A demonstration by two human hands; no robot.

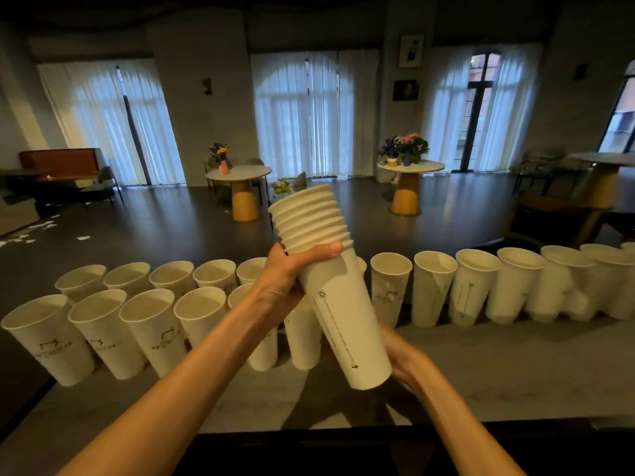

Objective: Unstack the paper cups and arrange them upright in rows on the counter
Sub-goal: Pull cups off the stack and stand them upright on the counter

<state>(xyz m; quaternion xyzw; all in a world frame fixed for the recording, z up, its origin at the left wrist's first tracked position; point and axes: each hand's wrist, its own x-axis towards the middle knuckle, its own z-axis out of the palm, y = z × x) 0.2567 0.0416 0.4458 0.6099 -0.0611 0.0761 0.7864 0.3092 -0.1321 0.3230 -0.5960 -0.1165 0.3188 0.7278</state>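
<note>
The counter (498,365) carries two rows of upright cups. The far row (477,286) runs along its back edge, from left to right across the view. The near row (120,331) stands directly in front of the far row, on the left part only. The stack of cups (330,280) is held tilted above the counter, in front of the middle of the far row, left hand (292,280) at its rims, right hand (405,362) under its base.

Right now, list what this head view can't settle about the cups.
- Back row's right end: cut off by the frame edge.
- Middle cups: hidden behind the left hand and stack of cups.
- Right hand grip: fingers hidden behind the stack.
- Cup logos: too small.
</note>
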